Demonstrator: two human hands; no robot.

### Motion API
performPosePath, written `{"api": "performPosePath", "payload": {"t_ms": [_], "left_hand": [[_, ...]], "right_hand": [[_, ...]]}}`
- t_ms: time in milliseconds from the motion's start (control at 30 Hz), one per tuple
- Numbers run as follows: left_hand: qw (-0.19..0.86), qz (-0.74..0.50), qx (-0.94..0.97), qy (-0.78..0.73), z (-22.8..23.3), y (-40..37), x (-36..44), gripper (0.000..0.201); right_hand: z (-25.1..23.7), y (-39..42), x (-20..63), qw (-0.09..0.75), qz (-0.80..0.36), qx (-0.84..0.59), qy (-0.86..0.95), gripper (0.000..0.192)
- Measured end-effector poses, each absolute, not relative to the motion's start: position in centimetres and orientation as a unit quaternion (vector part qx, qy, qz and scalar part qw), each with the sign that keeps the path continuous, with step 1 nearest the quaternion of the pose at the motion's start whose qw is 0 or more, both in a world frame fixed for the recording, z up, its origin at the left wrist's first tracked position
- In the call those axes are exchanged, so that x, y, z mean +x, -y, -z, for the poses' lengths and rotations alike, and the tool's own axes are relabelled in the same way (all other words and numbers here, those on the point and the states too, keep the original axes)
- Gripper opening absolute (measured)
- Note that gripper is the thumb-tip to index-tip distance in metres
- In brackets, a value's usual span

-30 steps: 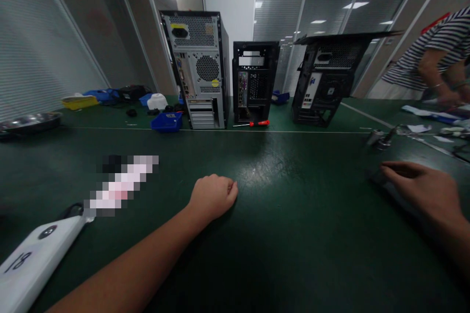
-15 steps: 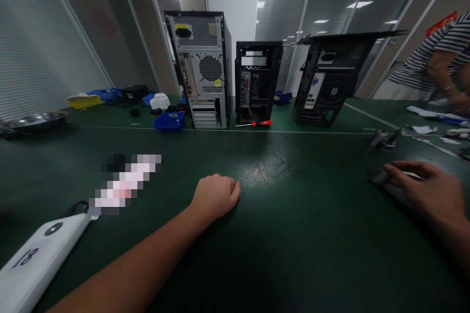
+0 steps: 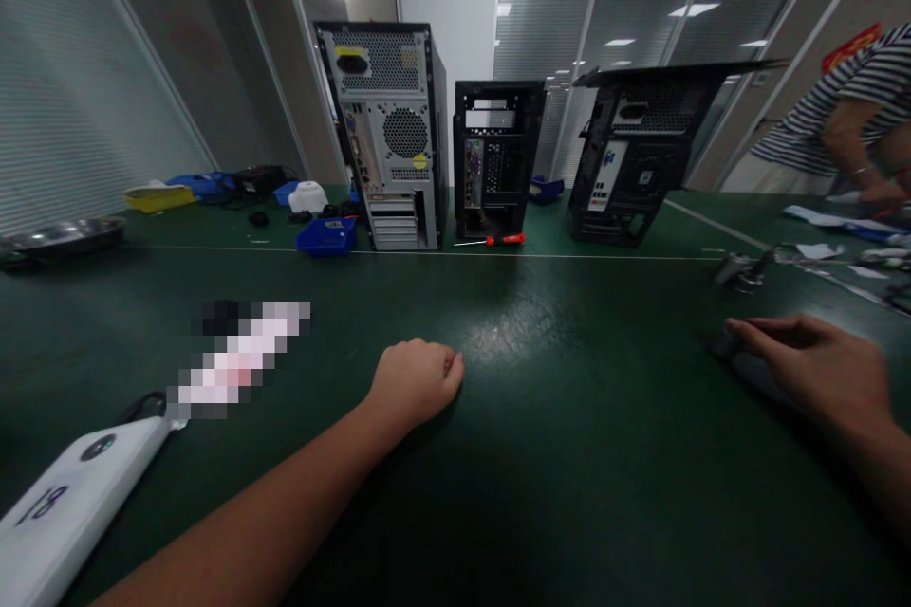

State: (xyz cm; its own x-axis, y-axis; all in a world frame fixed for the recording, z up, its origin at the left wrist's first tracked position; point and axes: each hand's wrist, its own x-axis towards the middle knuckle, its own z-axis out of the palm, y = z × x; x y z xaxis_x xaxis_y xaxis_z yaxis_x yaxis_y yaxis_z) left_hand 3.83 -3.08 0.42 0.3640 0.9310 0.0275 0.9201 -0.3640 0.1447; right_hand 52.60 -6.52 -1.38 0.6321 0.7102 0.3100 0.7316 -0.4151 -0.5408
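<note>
My left hand (image 3: 417, 382) rests on the green tabletop (image 3: 541, 484) in a loose fist, with nothing showing in it. Over at the right, my right hand (image 3: 818, 365) hovers low or rests at the table, thumb and fingers pinched together. A small dark, greyish shape shows at its fingertips, too blurred to name. Beyond that hand stand some short metal cylinders (image 3: 744, 273). Straight ahead of my left hand, a screwdriver (image 3: 502, 240) with a red handle lies in front of the middle computer case (image 3: 500, 161).
A tall computer case (image 3: 399, 137) and one with a raised panel (image 3: 630, 161) flank the middle one. Left are a blue bin (image 3: 325, 237), a metal tray (image 3: 67, 235) and a white device (image 3: 78, 503) marked 18. A person in a striped shirt (image 3: 840, 114) works at the right.
My right hand has shifted slightly left, and the pale gap between its thumb and fingers no longer shows. My left hand stays put.
</note>
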Motion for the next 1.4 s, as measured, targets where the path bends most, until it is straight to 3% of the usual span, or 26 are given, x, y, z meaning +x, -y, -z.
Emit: {"api": "performPosePath", "payload": {"t_ms": [467, 767, 867, 1067, 1233, 1400], "left_hand": [[0.058, -0.065, 0.825, -0.559, -0.2, 3.0, 3.7, 0.052], [0.041, -0.057, 0.826, -0.56, -0.2, 3.0, 3.7, 0.051], [0.044, -0.067, 0.828, -0.554, -0.1, 2.9, 3.6, 0.05], [0.046, -0.095, 0.849, -0.519, -0.7, 3.9, 4.3, 0.047], [0.069, -0.095, 0.895, -0.43, -1.2, 6.4, 6.1, 0.046], [0.062, -0.062, 0.92, -0.382, -0.6, 8.1, 7.3, 0.037]], "right_hand": [[0.0, 6.9, 50.6, 0.369, -0.124, -0.815, 0.429, 0.039], [0.4, 6.9, 50.1, 0.333, -0.101, -0.806, 0.479, 0.057], [0.8, 6.7, 50.2, 0.296, -0.072, -0.792, 0.529, 0.054], [-0.8, 7.8, 43.1, 0.255, 0.062, -0.592, 0.762, 0.041], [-1.7, 10.5, 33.3, 0.21, 0.027, -0.424, 0.881, 0.039], [-1.0, 11.5, 29.8, 0.223, 0.015, -0.356, 0.907, 0.033]]}}
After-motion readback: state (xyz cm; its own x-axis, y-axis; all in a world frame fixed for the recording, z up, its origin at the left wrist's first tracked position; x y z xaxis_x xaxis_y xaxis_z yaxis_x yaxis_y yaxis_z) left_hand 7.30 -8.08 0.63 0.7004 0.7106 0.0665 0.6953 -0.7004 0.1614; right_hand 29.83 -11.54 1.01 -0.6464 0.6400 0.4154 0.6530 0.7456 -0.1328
